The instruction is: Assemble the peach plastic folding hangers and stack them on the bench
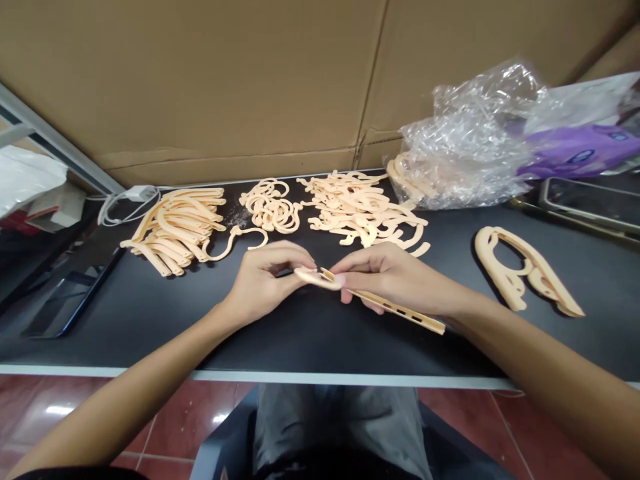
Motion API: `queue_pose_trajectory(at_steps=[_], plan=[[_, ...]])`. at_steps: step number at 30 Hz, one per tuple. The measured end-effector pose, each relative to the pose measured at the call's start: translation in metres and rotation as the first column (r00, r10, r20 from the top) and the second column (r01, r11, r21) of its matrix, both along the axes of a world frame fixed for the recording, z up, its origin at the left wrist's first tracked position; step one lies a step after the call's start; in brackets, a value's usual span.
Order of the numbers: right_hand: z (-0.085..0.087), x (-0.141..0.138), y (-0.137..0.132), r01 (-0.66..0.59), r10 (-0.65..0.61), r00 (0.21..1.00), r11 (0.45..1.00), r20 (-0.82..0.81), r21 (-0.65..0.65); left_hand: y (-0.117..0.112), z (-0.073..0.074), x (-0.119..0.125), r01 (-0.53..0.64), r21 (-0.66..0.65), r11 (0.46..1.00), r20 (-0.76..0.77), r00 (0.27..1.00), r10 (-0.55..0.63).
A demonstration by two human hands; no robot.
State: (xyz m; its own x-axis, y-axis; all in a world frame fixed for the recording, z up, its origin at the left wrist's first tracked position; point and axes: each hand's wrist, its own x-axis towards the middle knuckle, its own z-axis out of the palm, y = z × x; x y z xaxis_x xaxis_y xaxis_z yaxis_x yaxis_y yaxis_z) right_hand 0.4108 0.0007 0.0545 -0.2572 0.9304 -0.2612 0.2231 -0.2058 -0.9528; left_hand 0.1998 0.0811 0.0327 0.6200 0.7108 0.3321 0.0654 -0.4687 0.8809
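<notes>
Above the front middle of the table, my left hand [270,275] is closed in a pinch on a curved cream plastic hanger piece [319,279]. My right hand [395,275] grips a long, slotted hanger arm [423,319], which slants down to the right under the palm. The two pieces meet between my fingertips; whether they are joined I cannot tell. On the right lies a folded plastic hanger [505,267]. A loose hook [235,243] rests just beyond my left hand.
Along the back of the black table [300,340] lie piles of hanger arms [185,220], hooks [273,210] and flat curved pieces [357,200]. A clear plastic bag [465,147] and purple packet [580,150] stand back right. Phones [70,300] and a white cable [117,207] lie around.
</notes>
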Motion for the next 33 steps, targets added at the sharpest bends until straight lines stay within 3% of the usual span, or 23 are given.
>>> queue_pose_trajectory(at_steps=[3,8,11,16,33], plan=[[-0.0026,-0.0003,0.0012,0.014,-0.014,1.000,1.000,-0.022,0.002,0.0013,0.0055,0.0007,-0.053,-0.018,0.998,0.036,0.998,0.054],[-0.0051,-0.0037,0.0008,0.006,-0.006,1.000,1.000,-0.006,0.002,-0.0018,0.0076,0.0028,-0.035,-0.317,0.948,-0.030,0.999,0.027],[-0.0030,-0.0040,-0.0006,-0.001,0.003,0.997,1.000,0.077,-0.025,-0.0018,0.0066,0.0032,0.013,-0.408,0.913,-0.021,0.999,-0.024],[-0.0002,-0.0030,-0.0019,-0.025,0.024,0.985,1.000,0.168,0.003,0.0018,0.0086,0.0024,0.084,-0.385,0.919,-0.060,0.991,-0.116],[0.0009,0.0015,-0.0036,-0.088,0.080,0.978,0.996,0.190,0.031,-0.0012,0.0087,0.0026,0.146,-0.319,0.936,-0.022,0.987,-0.162]])
